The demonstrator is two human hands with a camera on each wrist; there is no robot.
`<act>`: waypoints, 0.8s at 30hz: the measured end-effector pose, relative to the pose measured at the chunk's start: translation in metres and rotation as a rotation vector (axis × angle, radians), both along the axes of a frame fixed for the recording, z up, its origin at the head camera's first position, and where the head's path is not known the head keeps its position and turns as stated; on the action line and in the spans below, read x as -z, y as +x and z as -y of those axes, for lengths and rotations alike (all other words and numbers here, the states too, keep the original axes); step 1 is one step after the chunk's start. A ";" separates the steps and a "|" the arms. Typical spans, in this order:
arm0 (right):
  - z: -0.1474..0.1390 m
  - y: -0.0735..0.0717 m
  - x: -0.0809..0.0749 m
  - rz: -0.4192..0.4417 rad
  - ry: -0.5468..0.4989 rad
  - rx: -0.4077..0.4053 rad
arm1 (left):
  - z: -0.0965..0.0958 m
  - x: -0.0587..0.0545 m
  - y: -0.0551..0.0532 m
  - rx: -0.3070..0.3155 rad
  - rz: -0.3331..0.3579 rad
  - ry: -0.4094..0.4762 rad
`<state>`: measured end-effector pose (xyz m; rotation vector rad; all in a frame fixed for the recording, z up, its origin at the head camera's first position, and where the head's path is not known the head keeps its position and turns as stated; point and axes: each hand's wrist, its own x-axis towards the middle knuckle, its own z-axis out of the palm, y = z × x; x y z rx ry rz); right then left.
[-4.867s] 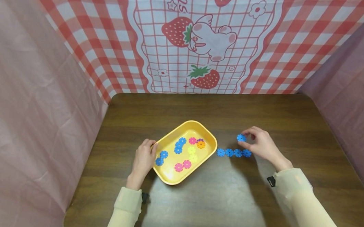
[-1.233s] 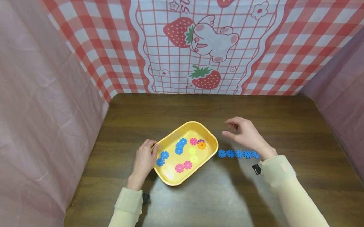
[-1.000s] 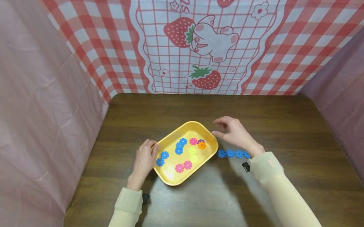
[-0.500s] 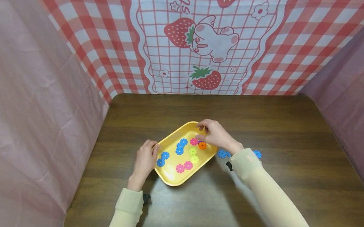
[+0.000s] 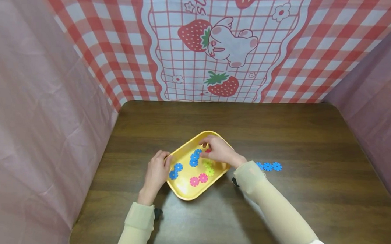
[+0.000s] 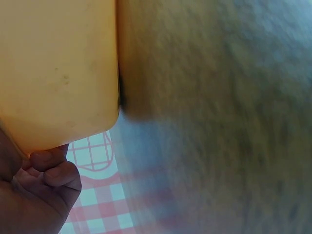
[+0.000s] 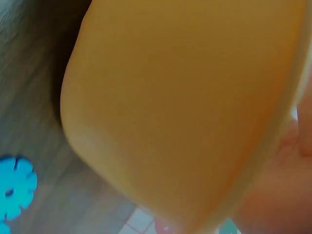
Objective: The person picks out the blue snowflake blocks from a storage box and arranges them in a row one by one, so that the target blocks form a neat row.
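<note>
The left hand (image 5: 156, 173) grips the left rim of a yellow plastic tray (image 5: 184, 187); its curled fingers show against the tray's outer wall in the left wrist view. Over the tray's far right part hangs the right hand (image 5: 221, 151), fingers loosely bent and apart. Its fingertips are right by a cluster of blue snowflake discs (image 5: 194, 158). A blue pair (image 5: 175, 171), two pink discs (image 5: 198, 180) and yellow-green discs (image 5: 209, 171) also lie in the tray. The hand mostly covers another pink disc (image 5: 208, 151) and hides the orange one.
On the wooden table (image 5: 300, 142), right of the tray, lies a row of blue snowflake discs (image 5: 268, 166), partly hidden by the right sleeve (image 5: 250, 178). A checked strawberry cloth (image 5: 226, 46) hangs behind the table, and pink curtains (image 5: 50, 110) flank it.
The right hand set its blue disc at the right end of the row, then moved left, empty, over the tray to the blue cluster. The left hand stayed on the rim.
</note>
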<state>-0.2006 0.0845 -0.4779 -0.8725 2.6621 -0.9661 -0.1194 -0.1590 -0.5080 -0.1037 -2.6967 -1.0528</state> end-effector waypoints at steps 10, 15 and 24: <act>0.017 0.000 0.016 0.021 0.041 -0.043 | 0.000 0.000 -0.001 0.002 0.001 -0.001; 0.024 0.003 0.018 0.008 0.088 -0.052 | 0.000 0.000 -0.001 0.000 -0.009 -0.003; 0.031 0.006 0.026 0.011 0.181 -0.010 | 0.000 0.001 0.000 0.000 -0.020 -0.003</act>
